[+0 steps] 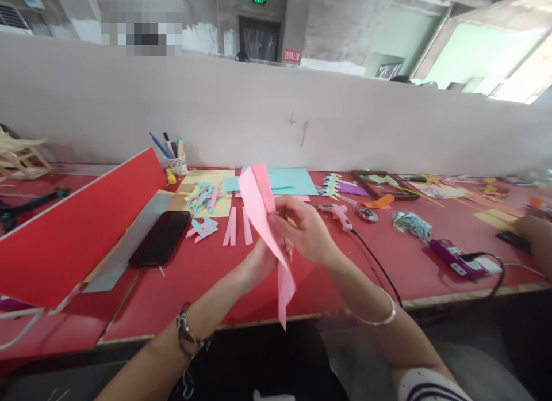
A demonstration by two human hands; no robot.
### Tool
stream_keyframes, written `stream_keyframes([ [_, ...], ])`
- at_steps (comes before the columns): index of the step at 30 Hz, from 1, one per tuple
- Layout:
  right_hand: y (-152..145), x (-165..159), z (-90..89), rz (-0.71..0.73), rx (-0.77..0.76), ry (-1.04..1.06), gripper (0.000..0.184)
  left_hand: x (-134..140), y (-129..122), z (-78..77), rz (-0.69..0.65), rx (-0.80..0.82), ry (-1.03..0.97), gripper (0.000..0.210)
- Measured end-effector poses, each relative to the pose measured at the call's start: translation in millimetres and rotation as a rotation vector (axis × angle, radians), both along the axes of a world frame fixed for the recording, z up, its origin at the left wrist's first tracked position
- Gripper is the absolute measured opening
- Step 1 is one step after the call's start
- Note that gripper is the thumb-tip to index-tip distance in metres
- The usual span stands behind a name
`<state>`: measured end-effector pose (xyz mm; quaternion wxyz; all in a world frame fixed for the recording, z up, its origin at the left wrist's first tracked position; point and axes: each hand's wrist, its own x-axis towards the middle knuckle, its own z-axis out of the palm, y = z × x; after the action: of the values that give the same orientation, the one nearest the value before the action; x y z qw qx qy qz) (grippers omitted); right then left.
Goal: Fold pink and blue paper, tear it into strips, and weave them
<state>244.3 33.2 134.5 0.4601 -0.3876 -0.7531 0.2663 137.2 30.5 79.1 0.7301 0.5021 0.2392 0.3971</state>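
Observation:
A folded sheet of pink paper [261,208] is held up above the table in front of me, its lower end hanging near the front edge. My right hand [304,225] pinches the paper from the right, thumb and fingers closed at the fold. Behind and below the sheet, my left hand [261,260] grips it, with its fingers partly hidden by the paper. A small yellow-orange bit shows between the hands, too little of it to name. Pink paper strips [232,225] lie on the table just beyond my left hand.
On the red table [172,309] lie a black phone [160,238], cut paper pieces [204,197], light-blue paper [297,179], a pink glue gun [340,215] with its cord, and a purple power strip [457,257]. A red board [95,222] leans at left. Another person's hand [537,234] is at far right.

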Motion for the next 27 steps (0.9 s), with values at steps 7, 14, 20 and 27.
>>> stream_keyframes([
  [7,40.4,7.8,-27.4,-0.102,-0.138,-0.398,0.015,-25.7,30.9,-26.7,-0.113,-0.197,-0.054,0.065],
  [14,36.4,3.2,-54.6,-0.111,-0.246,-0.733,0.019,-78.2,72.3,-35.2,0.09,-0.249,0.256,0.042],
  [20,52.8,10.5,-74.3,0.075,-0.322,-0.624,0.024,-78.8,87.5,-30.3,0.082,-0.194,0.511,0.024],
  [27,61.5,14.7,-88.1,-0.079,-0.198,-0.508,0.013,-54.7,91.9,-34.8,0.208,-0.077,0.557,0.037],
])
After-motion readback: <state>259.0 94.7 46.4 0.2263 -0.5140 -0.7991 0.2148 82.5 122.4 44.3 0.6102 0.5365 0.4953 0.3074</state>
